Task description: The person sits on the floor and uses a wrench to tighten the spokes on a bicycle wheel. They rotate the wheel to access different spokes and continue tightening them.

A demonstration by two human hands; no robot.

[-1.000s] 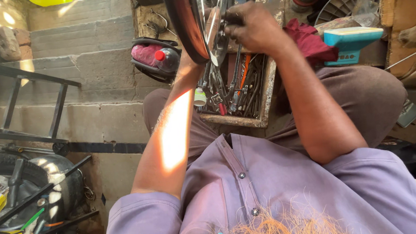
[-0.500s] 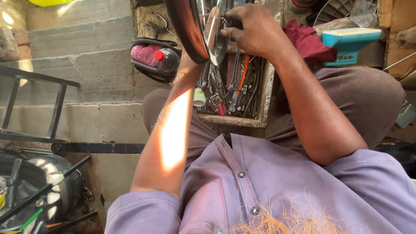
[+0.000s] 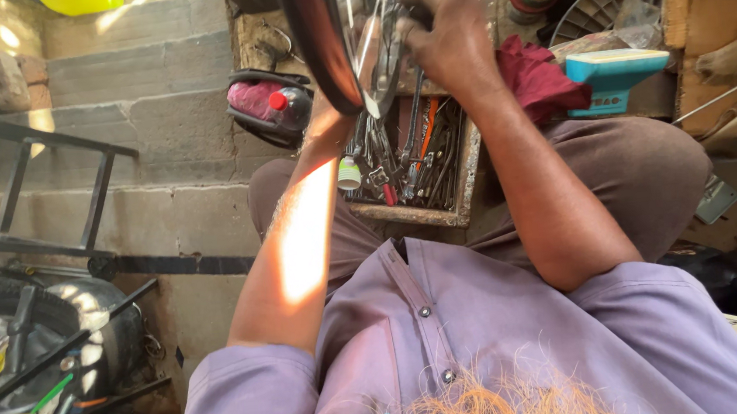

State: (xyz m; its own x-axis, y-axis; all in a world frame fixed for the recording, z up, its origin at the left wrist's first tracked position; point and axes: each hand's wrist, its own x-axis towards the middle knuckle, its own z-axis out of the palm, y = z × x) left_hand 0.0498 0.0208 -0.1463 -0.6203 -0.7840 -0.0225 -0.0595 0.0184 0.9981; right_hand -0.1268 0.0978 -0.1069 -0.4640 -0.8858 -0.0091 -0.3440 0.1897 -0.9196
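A bicycle wheel with a black tyre (image 3: 313, 40) and a shiny metal rim (image 3: 384, 44) stands upright at the top middle, cut off by the frame's edge. My right hand (image 3: 450, 38) grips the rim and spokes from the right side. My left forearm reaches up behind the tyre, and my left hand is hidden by it. Below the wheel, between my knees, lies a wooden tray (image 3: 464, 173) filled with several spanners, screwdrivers and a small bottle (image 3: 348, 173).
A red cloth (image 3: 533, 76) and a turquoise box (image 3: 614, 74) lie right of the tray. A black pouch with a red-capped bottle (image 3: 277, 105) rests on concrete steps at left. A black metal frame (image 3: 34, 185) and another tyre (image 3: 37, 338) sit at lower left.
My right hand has shifted slightly on the rim. The wheel and the left arm stay about where they were.
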